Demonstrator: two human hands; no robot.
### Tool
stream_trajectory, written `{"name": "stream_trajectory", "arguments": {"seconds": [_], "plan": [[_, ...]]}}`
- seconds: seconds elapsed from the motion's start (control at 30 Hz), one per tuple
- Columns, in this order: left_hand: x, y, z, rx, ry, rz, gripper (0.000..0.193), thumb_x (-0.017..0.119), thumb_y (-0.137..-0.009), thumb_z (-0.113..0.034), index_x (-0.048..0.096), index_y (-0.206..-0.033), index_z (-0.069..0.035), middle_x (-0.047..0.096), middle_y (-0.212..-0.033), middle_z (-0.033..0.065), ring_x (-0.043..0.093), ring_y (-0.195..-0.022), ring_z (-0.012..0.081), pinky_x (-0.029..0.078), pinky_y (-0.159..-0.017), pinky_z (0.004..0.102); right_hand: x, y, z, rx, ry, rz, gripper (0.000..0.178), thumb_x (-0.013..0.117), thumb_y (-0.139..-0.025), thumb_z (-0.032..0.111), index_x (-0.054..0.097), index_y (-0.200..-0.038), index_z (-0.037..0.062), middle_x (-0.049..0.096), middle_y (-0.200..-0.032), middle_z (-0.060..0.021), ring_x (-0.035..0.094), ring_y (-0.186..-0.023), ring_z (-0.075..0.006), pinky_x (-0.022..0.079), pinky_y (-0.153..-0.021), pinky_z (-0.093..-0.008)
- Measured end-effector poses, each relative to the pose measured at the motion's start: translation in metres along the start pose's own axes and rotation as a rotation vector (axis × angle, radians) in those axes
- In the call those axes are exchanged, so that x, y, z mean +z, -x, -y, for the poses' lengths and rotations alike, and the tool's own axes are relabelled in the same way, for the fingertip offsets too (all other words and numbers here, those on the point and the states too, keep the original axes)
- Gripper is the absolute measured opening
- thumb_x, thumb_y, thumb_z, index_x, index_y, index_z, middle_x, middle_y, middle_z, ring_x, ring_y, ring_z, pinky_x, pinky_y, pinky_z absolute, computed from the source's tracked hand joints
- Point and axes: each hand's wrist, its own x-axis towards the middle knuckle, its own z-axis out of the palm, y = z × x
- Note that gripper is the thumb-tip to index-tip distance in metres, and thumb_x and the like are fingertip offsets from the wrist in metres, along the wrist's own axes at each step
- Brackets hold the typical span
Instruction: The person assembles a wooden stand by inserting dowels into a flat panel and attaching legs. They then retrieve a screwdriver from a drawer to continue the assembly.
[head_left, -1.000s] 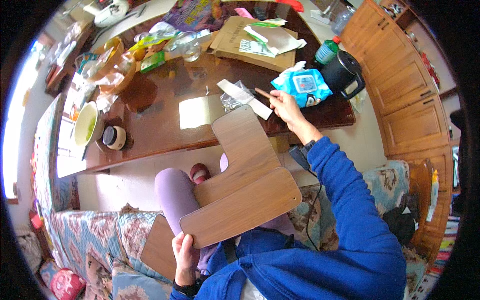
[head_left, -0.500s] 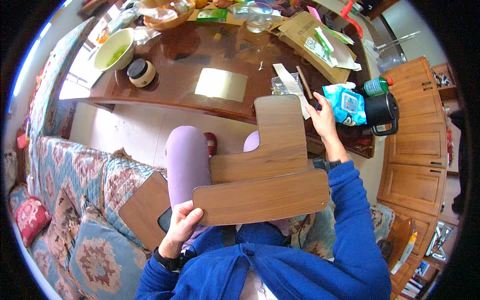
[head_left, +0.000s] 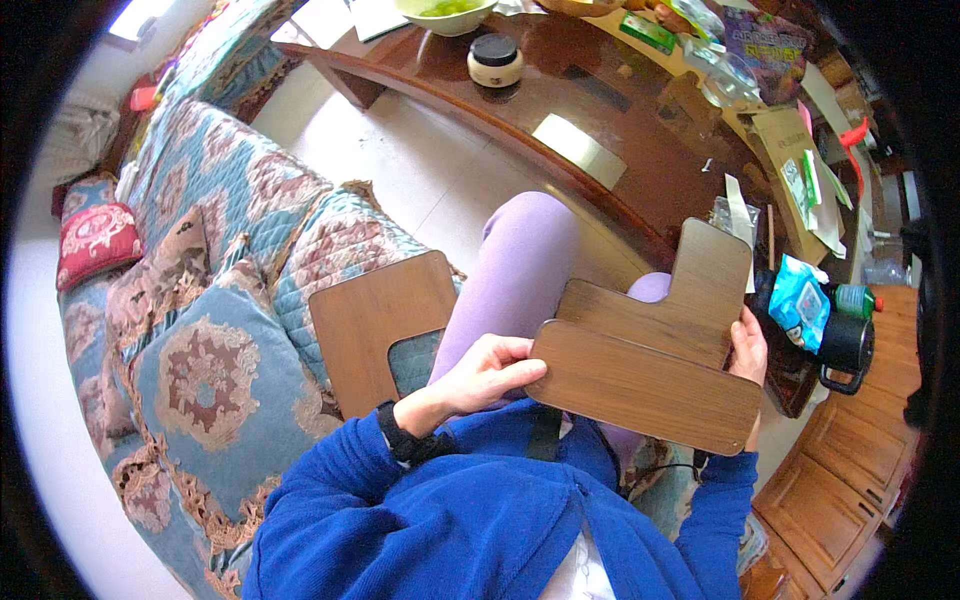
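Over my lap lies a long wood-grain board with rounded corners. My left hand pinches its left end between thumb and fingers. Behind it, partly covered, is an L-shaped wood-grain board, its upright arm pointing toward the table. At the right edge of the boards my right hand is wrapped round the L-shaped board, with some fingers hidden behind the wood. A second notched board rests on the sofa left of my leg.
Ahead stands a dark glossy table with a dark-lidded cream jar and a pale green bowl. To the right are a blue wipes pack, a black mug and a cardboard box. A patterned cushion lies on the sofa.
My view has swung left, showing more of the sofa. My right hand has come down from beside the table items to the boards' right edge. My left hand still grips the long board.
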Motion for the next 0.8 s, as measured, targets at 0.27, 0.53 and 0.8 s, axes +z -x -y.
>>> {"name": "stream_trajectory", "arguments": {"seconds": [0.27,0.53,0.8], "plan": [[-0.002,-0.001,0.009,0.028,0.002,-0.022,0.027,0.062,-0.104,-0.024,0.069,-0.117,-0.001,0.069,-0.102,-0.0016,0.059,-0.089,0.0053,0.051,-0.078,0.0253,0.074,0.050,0.027,0.157,-0.232,0.028,0.048,0.047,-0.105,0.026,0.044,-0.146,0.0002,0.061,-0.136,-0.0207,0.066,-0.118,-0.0302,0.057,-0.098,-0.0437],[0.001,0.003,-0.001,0.012,-0.156,-0.052,0.039,0.062,-0.103,-0.021,0.063,-0.131,0.006,0.069,-0.121,0.0060,0.061,-0.110,0.0118,0.050,-0.098,0.0313,0.074,0.055,0.014,0.158,-0.323,-0.067,0.049,0.045,-0.104,0.029,0.048,-0.143,-0.0009,0.062,-0.134,-0.0229,0.066,-0.118,-0.0353,0.056,-0.100,-0.0475],[0.015,0.001,-0.004,0.070,-0.049,-0.040,0.038,0.062,-0.101,-0.020,0.063,-0.128,0.007,0.070,-0.118,0.0084,0.064,-0.106,0.0136,0.052,-0.094,0.0308,0.059,0.065,0.000,0.125,-0.257,-0.178,0.047,0.054,-0.103,0.034,0.052,-0.139,0.0031,0.067,-0.126,-0.0167,0.070,-0.107,-0.0286,0.059,-0.091,-0.0423]]}}
